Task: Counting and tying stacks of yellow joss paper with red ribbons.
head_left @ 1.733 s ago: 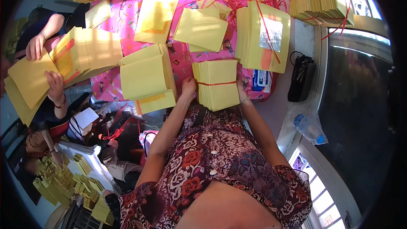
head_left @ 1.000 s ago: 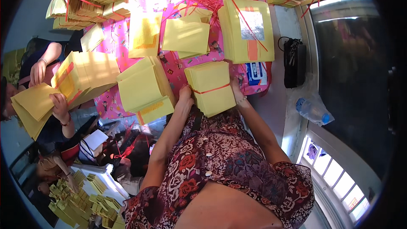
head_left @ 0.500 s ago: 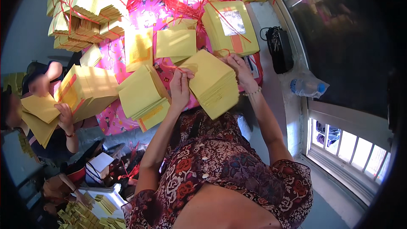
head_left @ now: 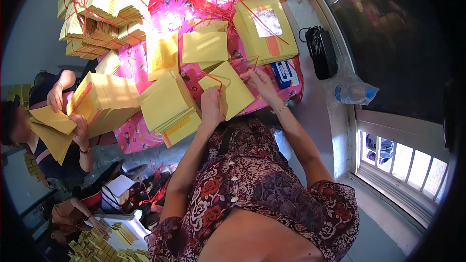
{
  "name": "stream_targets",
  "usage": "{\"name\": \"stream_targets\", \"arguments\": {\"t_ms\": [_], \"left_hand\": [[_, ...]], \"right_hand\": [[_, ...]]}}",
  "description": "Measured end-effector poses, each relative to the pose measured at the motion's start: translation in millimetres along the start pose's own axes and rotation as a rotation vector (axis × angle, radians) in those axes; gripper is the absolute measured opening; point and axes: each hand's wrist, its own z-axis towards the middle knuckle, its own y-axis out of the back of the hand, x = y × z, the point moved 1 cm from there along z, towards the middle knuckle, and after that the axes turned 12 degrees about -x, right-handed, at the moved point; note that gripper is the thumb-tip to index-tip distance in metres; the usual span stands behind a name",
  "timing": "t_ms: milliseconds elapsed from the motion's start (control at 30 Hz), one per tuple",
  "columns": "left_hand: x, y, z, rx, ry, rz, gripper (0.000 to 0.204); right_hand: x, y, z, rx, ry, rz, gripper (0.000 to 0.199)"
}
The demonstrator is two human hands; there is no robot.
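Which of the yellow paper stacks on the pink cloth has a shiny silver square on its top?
The large stack at the far right of the pink cloth, beyond the right hand. It alone shows a silver square and an orange strip; the other stacks are plain yellow.

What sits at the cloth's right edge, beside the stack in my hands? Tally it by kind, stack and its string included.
Yellow paper stack: 1
Red string: 1
Blue packet: 1
Black bag: 1
Plastic bottle: 1
Total: 5

Both bare arms stretched forward, hands close together.
Left hand curls with fingers pinched; right hand pinches too, wrist bent slightly outward.
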Motion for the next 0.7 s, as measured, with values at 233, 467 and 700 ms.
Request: {"name": "stream_targets", "arguments": {"t_ms": [233, 467, 700], "left_hand": [[-13.9, -8.2, 15.8, -0.001, -0.071, 0.127, 0.013], [-0.8, -19.0, 0.0, -0.082, 0.079, -0.179, 0.014], [-3.2, -15.4, -20.0, -0.115, -0.003, -0.115, 0.014]], "right_hand": [[62.0, -37.3, -26.3, 0.01, 0.377, -0.656, 0.021], [80.1, -101.1, -56.0, 0.097, 0.741, -0.583, 0.013], [21.1, -151.1, -81.9, -0.108, 0.855, -1.178, 0.013]]}}
